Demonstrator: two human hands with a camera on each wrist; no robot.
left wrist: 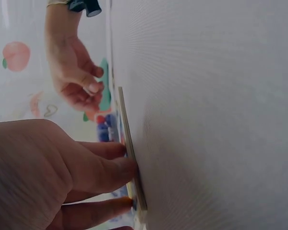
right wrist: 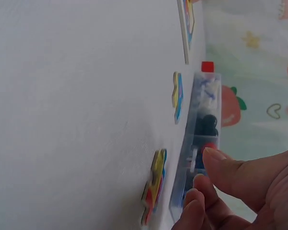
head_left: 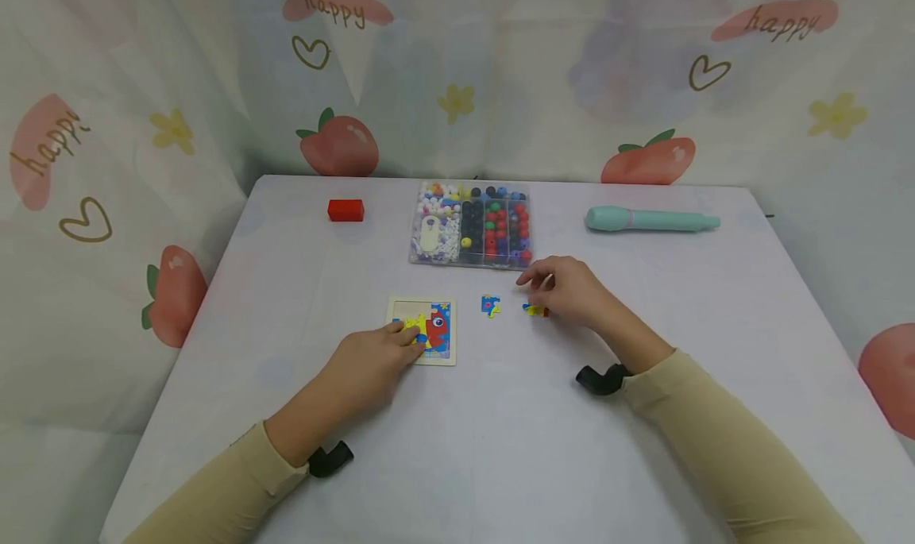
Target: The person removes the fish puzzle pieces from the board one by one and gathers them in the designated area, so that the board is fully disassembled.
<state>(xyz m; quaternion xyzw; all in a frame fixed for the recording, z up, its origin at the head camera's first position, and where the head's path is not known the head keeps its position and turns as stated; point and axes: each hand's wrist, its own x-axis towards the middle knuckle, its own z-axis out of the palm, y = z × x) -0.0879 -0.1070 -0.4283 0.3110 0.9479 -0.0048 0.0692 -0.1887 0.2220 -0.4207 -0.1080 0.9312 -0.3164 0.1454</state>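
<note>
A small square puzzle board [head_left: 453,329] with a pale frame and a red, yellow and blue picture lies on the table. My left hand [head_left: 375,361] rests on its left side. In the left wrist view, the fingers [left wrist: 103,208] touch the top and the thumb lies against the board's edge [left wrist: 126,120]. My right hand [head_left: 572,290] hovers at the right, its fingers loosely bent with nothing between them. Beneath it, partly hidden, lies a red, yellow and blue puzzle piece [right wrist: 155,184]. A blue and yellow puzzle piece [head_left: 490,305] lies between the board and that piece.
Behind the puzzle stands a clear compartment box [head_left: 436,262] of coloured beads. A red block [head_left: 346,210] sits at the back left. At the back right lies a mint-green cylindrical object [head_left: 652,219]. A printed curtain [head_left: 529,75] hangs behind the white table [head_left: 486,464].
</note>
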